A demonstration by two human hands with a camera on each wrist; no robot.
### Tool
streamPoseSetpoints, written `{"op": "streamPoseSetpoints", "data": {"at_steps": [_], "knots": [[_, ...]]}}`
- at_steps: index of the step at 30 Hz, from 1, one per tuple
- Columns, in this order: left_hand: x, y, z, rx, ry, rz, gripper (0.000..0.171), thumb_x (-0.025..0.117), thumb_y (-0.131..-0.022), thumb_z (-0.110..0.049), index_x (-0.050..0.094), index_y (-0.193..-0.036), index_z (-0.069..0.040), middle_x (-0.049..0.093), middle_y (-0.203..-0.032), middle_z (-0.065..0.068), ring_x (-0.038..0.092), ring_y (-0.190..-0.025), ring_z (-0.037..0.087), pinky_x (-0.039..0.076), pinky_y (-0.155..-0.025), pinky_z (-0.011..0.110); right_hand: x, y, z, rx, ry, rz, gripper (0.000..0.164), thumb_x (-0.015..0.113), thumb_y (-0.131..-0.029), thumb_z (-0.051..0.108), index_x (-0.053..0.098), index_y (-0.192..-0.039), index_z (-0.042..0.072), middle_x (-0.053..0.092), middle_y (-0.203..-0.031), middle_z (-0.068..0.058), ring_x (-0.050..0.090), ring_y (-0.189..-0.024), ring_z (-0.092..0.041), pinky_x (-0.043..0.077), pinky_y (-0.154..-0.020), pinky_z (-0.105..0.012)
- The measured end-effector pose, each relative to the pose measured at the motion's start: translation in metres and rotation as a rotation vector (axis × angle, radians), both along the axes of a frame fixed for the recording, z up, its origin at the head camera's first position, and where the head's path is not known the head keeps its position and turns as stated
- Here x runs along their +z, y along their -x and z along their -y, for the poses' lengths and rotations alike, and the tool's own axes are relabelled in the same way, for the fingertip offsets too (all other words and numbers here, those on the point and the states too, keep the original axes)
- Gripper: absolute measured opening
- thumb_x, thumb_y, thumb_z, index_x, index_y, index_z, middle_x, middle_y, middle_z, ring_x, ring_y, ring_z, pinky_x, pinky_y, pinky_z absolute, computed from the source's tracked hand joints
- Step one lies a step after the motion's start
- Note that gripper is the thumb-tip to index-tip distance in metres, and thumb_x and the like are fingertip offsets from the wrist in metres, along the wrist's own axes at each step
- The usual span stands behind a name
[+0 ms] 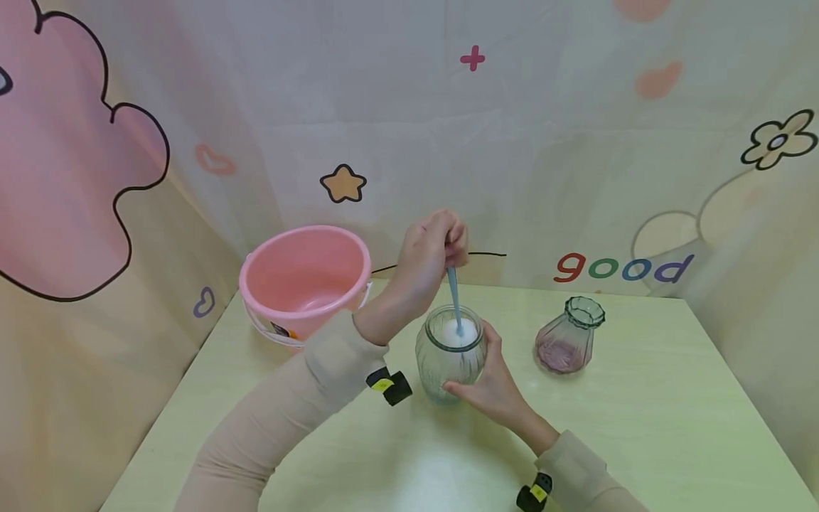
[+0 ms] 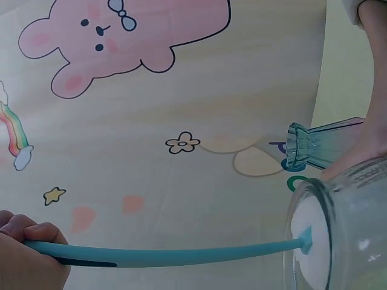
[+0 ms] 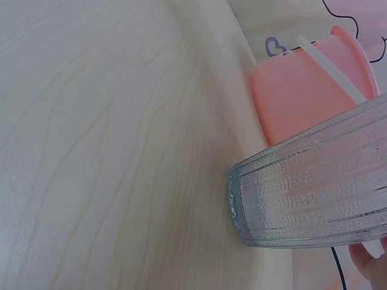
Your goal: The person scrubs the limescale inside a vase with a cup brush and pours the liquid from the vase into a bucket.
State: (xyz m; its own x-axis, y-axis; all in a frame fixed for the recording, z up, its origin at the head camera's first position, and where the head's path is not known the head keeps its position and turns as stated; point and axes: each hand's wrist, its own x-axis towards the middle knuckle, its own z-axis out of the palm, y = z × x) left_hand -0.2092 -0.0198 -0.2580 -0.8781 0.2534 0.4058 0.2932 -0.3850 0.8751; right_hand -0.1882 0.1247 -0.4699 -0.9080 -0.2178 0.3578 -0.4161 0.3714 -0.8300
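My left hand (image 1: 431,259) grips the upper end of a light-blue handled bottle brush (image 1: 454,288) above a clear ribbed glass jar (image 1: 435,373). The brush's white sponge head (image 2: 309,220) is inside the jar mouth; its lower part is seen only dimly through the glass. My right hand (image 1: 495,395) holds the jar from its right side, thumb at the front and fingers behind. In the right wrist view the textured jar wall (image 3: 314,193) fills the right side, with a few fingertips (image 3: 366,261) at the edge. I cannot tell if its base touches the table.
A pink bucket (image 1: 301,313) with a white handle stands at the back left. To the right, a small glass vase (image 1: 566,338) with a purple base and wavy rim sits on the light wooden table (image 1: 640,427). A printed curtain (image 1: 409,99) hangs behind.
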Motion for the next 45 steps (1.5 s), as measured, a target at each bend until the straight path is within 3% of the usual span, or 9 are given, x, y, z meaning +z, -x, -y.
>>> {"op": "streamPoseSetpoints", "data": {"at_steps": [8, 15, 26, 34, 39, 45], "knots": [[0.018, -0.001, 0.005, 0.031, -0.020, -0.086, 0.025, 0.028, -0.089, -0.002, 0.030, -0.064, -0.006, 0.024, -0.056, 0.001, 0.022, -0.052, 0.016, 0.024, -0.054, 0.027, 0.000, 0.000, 0.001, 0.006, 0.009, -0.025, 0.112, 0.085, -0.060, 0.011, 0.009, -0.141, 0.014, 0.034, -0.138, -0.016, 0.037, -0.127, -0.033, 0.024, -0.102, -0.060], [0.036, -0.003, 0.010, 0.046, -0.059, -0.116, 0.024, 0.028, -0.089, -0.001, 0.030, -0.065, -0.006, 0.024, -0.056, 0.001, 0.022, -0.052, 0.016, 0.023, -0.054, 0.026, -0.001, 0.000, 0.001, 0.002, 0.009, -0.028, 0.113, 0.085, -0.060, 0.009, 0.008, -0.142, 0.016, 0.034, -0.137, -0.014, 0.036, -0.127, -0.031, 0.026, -0.102, -0.058], [0.076, -0.010, 0.027, 0.059, -0.169, -0.188, 0.027, 0.027, -0.092, -0.002, 0.032, -0.066, -0.008, 0.023, -0.055, 0.001, 0.018, -0.051, 0.016, 0.018, -0.053, 0.026, -0.001, 0.000, -0.001, 0.006, -0.007, -0.055, 0.114, 0.085, -0.060, 0.010, 0.008, -0.143, 0.016, 0.033, -0.139, -0.016, 0.036, -0.128, -0.034, 0.026, -0.102, -0.058], [0.096, -0.011, 0.040, 0.150, -0.177, -0.176, 0.027, 0.028, -0.093, -0.003, 0.035, -0.068, -0.007, 0.024, -0.055, 0.002, 0.018, -0.050, 0.016, 0.019, -0.052, 0.026, -0.001, 0.000, -0.001, 0.007, -0.014, -0.055, 0.112, 0.085, -0.061, 0.012, 0.008, -0.142, 0.017, 0.034, -0.139, -0.015, 0.037, -0.128, -0.033, 0.026, -0.102, -0.058], [0.097, -0.003, 0.046, 0.208, -0.156, -0.123, 0.028, 0.030, -0.097, -0.007, 0.036, -0.069, -0.006, 0.023, -0.056, 0.003, 0.019, -0.050, 0.016, 0.019, -0.053, 0.026, -0.001, 0.000, 0.000, 0.000, -0.019, -0.060, 0.113, 0.086, -0.060, 0.011, 0.009, -0.142, 0.016, 0.036, -0.138, -0.015, 0.038, -0.127, -0.033, 0.027, -0.102, -0.058], [0.074, 0.021, 0.051, 0.245, -0.057, -0.069, 0.029, 0.029, -0.097, -0.009, 0.036, -0.068, -0.007, 0.021, -0.057, 0.003, 0.016, -0.050, 0.016, 0.018, -0.052, 0.026, -0.002, 0.000, 0.000, -0.007, -0.023, -0.063, 0.113, 0.086, -0.059, 0.010, 0.009, -0.142, 0.016, 0.037, -0.138, -0.015, 0.039, -0.127, -0.033, 0.027, -0.101, -0.058]]}}
